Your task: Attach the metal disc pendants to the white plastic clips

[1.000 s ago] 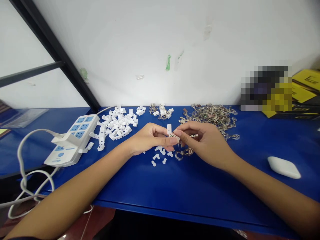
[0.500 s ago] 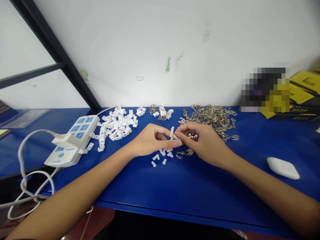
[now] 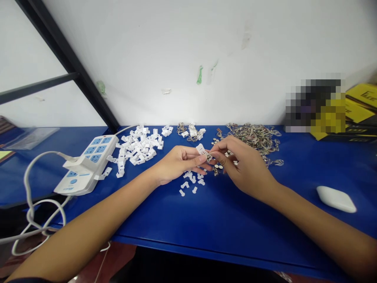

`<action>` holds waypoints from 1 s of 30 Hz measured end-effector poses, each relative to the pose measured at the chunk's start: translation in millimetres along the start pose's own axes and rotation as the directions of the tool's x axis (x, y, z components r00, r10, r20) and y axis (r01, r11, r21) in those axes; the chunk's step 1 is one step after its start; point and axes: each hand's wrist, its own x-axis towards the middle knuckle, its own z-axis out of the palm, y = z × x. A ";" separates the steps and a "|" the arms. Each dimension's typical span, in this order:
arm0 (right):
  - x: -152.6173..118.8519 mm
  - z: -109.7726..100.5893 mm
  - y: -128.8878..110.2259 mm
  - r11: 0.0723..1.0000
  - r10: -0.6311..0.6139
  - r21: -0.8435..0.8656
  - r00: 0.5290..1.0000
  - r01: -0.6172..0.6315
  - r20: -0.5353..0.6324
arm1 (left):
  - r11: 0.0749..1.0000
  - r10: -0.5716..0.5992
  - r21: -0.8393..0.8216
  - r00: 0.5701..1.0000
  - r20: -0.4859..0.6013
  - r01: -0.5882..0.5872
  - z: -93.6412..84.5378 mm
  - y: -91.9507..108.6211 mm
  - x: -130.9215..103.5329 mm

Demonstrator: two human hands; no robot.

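Between thumb and fingers, my left hand [image 3: 176, 165] holds a small white plastic case [image 3: 200, 149] with its flap standing up. Small metallic or electronic parts show inside it, too small to name. My right hand [image 3: 246, 169] is closed in a pinch at the case's right edge; what its fingertips grip is hidden. Below my left fingers lie several loose white plastic tabs [image 3: 193, 179]. Beside my right fingers are small round discs [image 3: 218, 167], with a bit of wire under them, partly covered by the hand.
A pile of white plastic cases [image 3: 141, 145] lies back left, near a power strip [image 3: 92, 157] with a looped white cable. Wired parts [image 3: 255, 137] are heaped back right. A few cases with wires [image 3: 193, 132] sit between. A white rounded case [image 3: 335, 199] and yellow-black boxes [image 3: 361, 110] are at right.
The white case has turned in my left hand, its flap now facing me more. My left fingers have spread below it. The wire loop below my right hand has drawn up toward the hands.
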 end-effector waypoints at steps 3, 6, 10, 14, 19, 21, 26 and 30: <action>0.3 0.2 0.5 0.998 -0.041 -0.047 0.999 0.041 0.000 | 1.000 0.024 0.011 0.999 0.029 -0.024 -0.7 -0.5 0.2; 0.5 -0.5 1.9 0.995 -0.048 -0.089 0.999 0.047 -0.009 | 0.999 0.026 0.046 1.000 0.013 -0.027 -0.2 0.8 0.1; 1.0 -2.0 3.0 0.990 -0.074 -0.118 0.997 0.074 -0.002 | 0.995 0.029 0.100 1.000 -0.011 -0.028 0.7 3.0 -0.4; 0.9 -2.6 3.4 0.987 -0.102 -0.125 0.995 0.104 0.021 | 0.999 0.016 0.048 1.000 -0.015 -0.015 0.4 2.0 -0.3; 0.2 -2.4 3.1 0.986 -0.124 -0.113 0.992 0.125 0.009 | 1.000 -0.003 -0.024 1.000 -0.011 0.003 0.5 -0.1 0.3; 0.1 -2.2 3.1 0.984 -0.132 -0.121 0.991 0.131 -0.002 | 0.999 -0.016 -0.044 1.000 -0.023 0.015 1.1 0.2 0.4; 0.2 -2.4 2.8 0.980 -0.125 -0.155 0.992 0.123 -0.001 | 0.995 -0.044 -0.093 0.998 -0.044 0.040 2.8 1.3 0.3; -1.1 -1.6 2.2 0.975 -0.147 -0.168 0.989 0.142 -0.019 | 0.989 -0.052 -0.142 0.997 -0.052 0.044 4.5 2.6 0.4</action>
